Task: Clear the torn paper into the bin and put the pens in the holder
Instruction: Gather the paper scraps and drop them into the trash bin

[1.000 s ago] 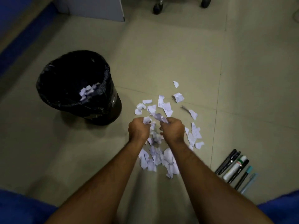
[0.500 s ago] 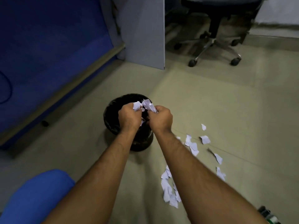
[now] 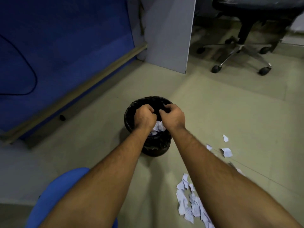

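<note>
A round black bin with a black liner stands on the tiled floor at the centre. Both my hands hover over its mouth, backs up and fingers curled downward. My left hand is over the left half and my right hand over the right half, almost touching. Their palms are hidden, and no paper shows between the fingers. White torn paper shows inside the bin just below my wrists. More torn paper lies on the floor at the lower right, with a few scraps farther right. Neither pens nor a holder are in view.
A blue partition wall with a wooden skirting runs along the left. A grey panel stands behind the bin, and a black wheeled office chair is at the back right. Blue cloth fills the lower left corner.
My hands lifted a bunch of torn paper off the floor pile and carried it left over the bin. The scraps seen sticking out of my fingers half a second ago no longer show.
</note>
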Demonstrator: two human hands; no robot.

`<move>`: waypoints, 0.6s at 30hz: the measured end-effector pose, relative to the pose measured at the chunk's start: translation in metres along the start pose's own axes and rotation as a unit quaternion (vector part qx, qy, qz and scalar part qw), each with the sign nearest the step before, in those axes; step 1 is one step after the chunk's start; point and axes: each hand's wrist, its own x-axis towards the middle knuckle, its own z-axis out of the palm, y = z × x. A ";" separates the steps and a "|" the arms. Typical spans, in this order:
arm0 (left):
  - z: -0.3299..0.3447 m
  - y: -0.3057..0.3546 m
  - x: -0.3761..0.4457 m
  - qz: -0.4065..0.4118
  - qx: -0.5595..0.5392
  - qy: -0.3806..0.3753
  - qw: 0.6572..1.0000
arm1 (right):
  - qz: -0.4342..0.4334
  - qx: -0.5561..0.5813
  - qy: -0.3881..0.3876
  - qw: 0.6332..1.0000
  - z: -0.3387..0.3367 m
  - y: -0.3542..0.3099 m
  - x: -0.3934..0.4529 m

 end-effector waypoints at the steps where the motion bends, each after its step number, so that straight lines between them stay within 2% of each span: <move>1: 0.000 0.004 -0.002 -0.005 -0.020 0.007 1.000 | 0.007 0.027 0.005 1.000 0.000 0.000 0.002; 6: -0.001 0.015 -0.003 0.002 -0.059 0.017 0.998 | 0.000 0.082 0.043 0.996 -0.001 0.003 0.004; 14: 0.022 0.033 -0.030 0.074 -0.111 -0.085 0.987 | 0.043 0.127 0.127 0.983 -0.037 0.039 -0.007; 18: 0.055 0.049 -0.067 0.129 -0.085 -0.095 0.984 | 0.046 0.155 0.195 0.967 -0.059 0.076 -0.033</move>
